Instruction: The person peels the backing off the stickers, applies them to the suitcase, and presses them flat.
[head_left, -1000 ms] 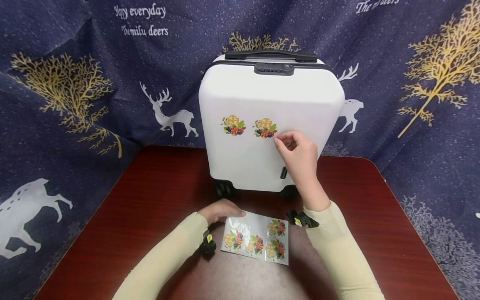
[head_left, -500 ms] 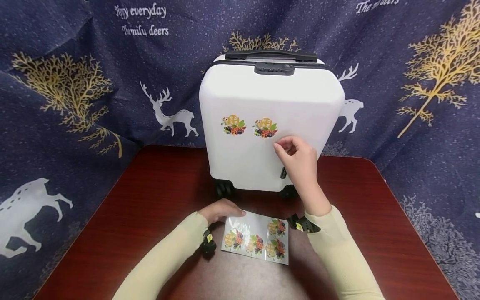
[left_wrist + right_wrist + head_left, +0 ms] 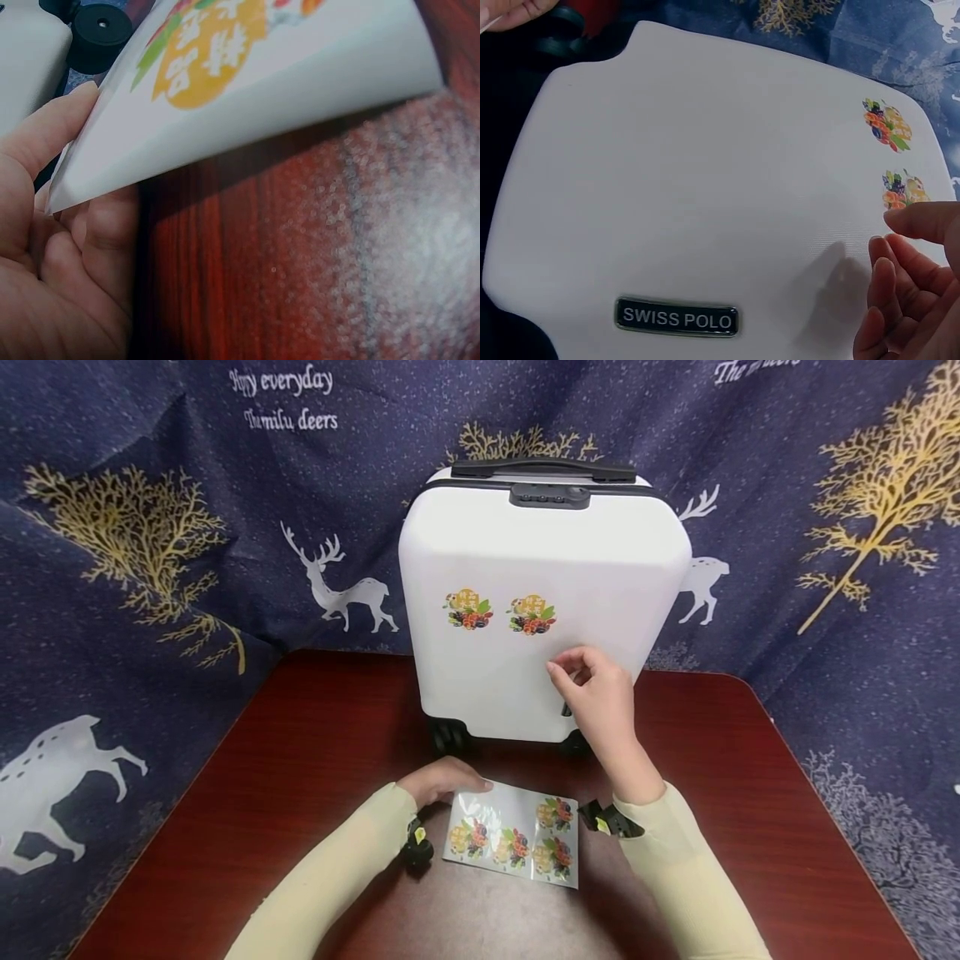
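Observation:
My left hand [image 3: 441, 779] pinches the near-left edge of a glossy white sticker sheet [image 3: 516, 803] low over the table. Fruit stickers [image 3: 553, 858] show on the sheet. In the left wrist view, the thumb [image 3: 56, 124] lies on top of the sheet and the other fingers are beneath it. A white suitcase [image 3: 480, 685] stands upright behind, with two fruit stickers side by side on its front: a left one [image 3: 468, 610] and a right one [image 3: 533, 615]. My right hand [image 3: 602, 693] hovers before the suitcase, below the right sticker, fingers loosely bent and holding nothing.
The suitcase stands on a dark red wooden table [image 3: 315, 727]. A black SWISS POLO badge [image 3: 676, 316] is on its lower front, and a black handle [image 3: 543, 468] is on top. A dark blue printed cloth [image 3: 360, 460] hangs behind.
My right hand has moved down, away from the right sticker on the suitcase. My left hand and the sticker sheet have stayed in place.

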`<state>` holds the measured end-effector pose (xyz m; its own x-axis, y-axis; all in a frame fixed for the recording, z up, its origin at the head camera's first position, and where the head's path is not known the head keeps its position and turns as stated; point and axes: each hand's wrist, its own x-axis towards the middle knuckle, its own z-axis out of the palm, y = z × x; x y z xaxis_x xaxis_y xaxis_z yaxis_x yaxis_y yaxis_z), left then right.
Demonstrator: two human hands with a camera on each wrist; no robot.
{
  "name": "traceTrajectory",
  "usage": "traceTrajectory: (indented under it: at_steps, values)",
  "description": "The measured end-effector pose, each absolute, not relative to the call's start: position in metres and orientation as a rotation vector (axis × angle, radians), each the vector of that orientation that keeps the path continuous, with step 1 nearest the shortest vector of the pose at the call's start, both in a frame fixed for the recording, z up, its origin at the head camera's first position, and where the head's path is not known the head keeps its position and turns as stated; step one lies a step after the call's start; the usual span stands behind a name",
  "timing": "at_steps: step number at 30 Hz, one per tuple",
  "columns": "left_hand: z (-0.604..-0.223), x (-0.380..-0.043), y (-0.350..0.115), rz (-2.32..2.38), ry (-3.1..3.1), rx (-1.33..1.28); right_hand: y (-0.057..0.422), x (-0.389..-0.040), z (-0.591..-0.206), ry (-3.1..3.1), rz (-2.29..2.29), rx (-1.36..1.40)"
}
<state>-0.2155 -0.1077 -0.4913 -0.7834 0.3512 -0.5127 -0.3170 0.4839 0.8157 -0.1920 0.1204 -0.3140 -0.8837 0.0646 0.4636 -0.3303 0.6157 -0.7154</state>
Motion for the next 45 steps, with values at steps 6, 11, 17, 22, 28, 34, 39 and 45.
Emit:
traceTrajectory:
  at_steps: [6,11,17,22,28,34,39,45]
  values:
    - [-0.491,-0.215,-0.108,1.333,2.089,0.039,0.122,-0.187,-0.32,-2.434,1.168,0.21]
    - [-0.491,-0.215,-0.108,1.341,2.089,0.034,0.123,-0.183,-0.326,-2.472,1.163,0.197]
    - [-0.492,-0.214,-0.108,1.346,2.089,0.015,0.124,-0.179,-0.333,-2.506,1.159,0.191]
    - [-0.492,-0.214,-0.108,1.348,2.09,0.018,0.126,-0.177,-0.339,-2.525,1.15,0.203]
    - [-0.492,-0.214,-0.108,1.348,2.091,0.025,0.128,-0.175,-0.346,-2.555,1.152,0.193]
    - [-0.493,-0.215,-0.108,1.348,2.086,0.019,0.129,-0.172,-0.355,-2.599,1.159,0.175]
    - [-0.493,-0.215,-0.108,1.355,2.086,0.018,0.131,-0.17,-0.364,-2.651,1.145,0.165]
    - [-0.493,-0.214,-0.108,1.363,2.091,0.025,0.135,-0.168,-0.376,-2.708,1.128,0.16]
